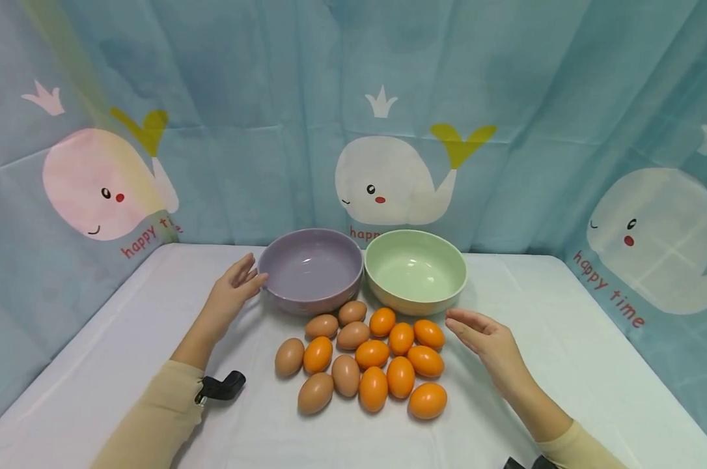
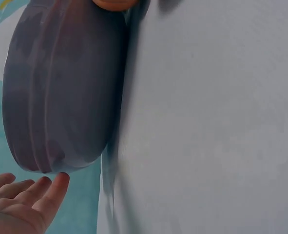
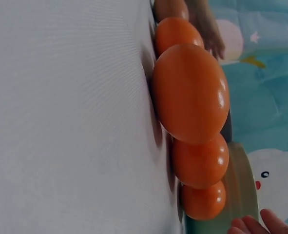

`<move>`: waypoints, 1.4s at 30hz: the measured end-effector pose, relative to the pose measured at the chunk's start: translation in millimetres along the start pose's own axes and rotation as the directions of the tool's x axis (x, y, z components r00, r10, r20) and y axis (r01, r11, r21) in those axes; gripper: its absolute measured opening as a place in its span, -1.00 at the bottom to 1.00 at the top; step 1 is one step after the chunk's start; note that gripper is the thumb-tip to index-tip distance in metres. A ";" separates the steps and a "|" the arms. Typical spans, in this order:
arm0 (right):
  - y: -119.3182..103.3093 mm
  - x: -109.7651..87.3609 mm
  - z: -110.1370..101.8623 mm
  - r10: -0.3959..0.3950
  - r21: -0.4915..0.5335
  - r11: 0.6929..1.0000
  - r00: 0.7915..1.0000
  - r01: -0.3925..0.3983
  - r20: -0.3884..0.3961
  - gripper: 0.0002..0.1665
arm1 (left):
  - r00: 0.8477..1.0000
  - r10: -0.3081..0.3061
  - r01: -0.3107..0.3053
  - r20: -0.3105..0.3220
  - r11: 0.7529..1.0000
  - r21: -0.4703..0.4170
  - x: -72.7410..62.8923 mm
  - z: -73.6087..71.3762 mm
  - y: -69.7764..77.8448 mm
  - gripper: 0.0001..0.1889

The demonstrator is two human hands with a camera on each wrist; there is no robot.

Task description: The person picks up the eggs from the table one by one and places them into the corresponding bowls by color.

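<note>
My left hand [image 1: 235, 293] is beside the purple bowl [image 1: 312, 303], fingertips right at its left rim and nothing held. In the left wrist view the fingers [image 2: 53, 200] point toward the wall of the bowl. To the right of the eggs is my right hand [image 1: 488, 342], holding nothing, its fingertips near the green bowl [image 1: 415, 306] and an orange egg [image 1: 429, 333]. Several orange eggs [image 1: 374, 389] and several brown eggs [image 1: 315, 393] lie mixed in front of the bowls. In the right wrist view a large orange egg [image 3: 191, 92] hides part of those behind it.
The two bowls stand side by side at the back of the white-covered table [image 1: 236, 443]. A blue curtain [image 1: 260, 163] with printed whales hangs behind and around the table. A black strap-like device [image 1: 221, 387] is on the left wrist.
</note>
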State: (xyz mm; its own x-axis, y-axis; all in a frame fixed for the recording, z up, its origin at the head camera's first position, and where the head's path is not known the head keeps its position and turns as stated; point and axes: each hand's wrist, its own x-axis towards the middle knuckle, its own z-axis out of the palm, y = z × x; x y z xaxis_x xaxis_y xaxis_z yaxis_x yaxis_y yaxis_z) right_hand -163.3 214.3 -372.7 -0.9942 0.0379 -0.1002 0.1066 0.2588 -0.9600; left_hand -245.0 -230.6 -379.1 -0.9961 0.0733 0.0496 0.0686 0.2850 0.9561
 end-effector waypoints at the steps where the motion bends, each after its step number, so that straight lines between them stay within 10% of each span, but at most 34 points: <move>1: 0.6 1.4 0.8 0.020 0.015 1.000 1.000 -0.020 0.003 -0.30 | 1.000 0.000 0.000 -0.001 1.000 -0.016 0.1 0.9 -0.4 -0.12; 25: 18.8 20.7 9.3 0.094 -0.016 0.996 0.993 -0.093 0.073 -0.34 | 1.000 -0.024 0.020 -0.015 0.980 -0.200 3.8 8.5 -11.4 -0.20; 42: 25.6 23.0 13.3 0.109 0.016 0.994 0.990 -0.111 0.084 -0.34 | 1.000 -0.014 0.011 -0.018 0.984 -0.177 3.1 9.2 -16.5 -0.25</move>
State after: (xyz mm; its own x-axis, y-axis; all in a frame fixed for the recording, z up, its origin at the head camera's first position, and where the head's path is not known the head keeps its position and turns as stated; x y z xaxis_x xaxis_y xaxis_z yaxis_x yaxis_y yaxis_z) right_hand -183.6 208.9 -403.0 -0.9741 -0.0156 -0.2257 0.2156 0.2378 -0.9471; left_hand -248.8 -226.3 -397.4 -0.9978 0.0519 0.0410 0.0466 0.1124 0.9926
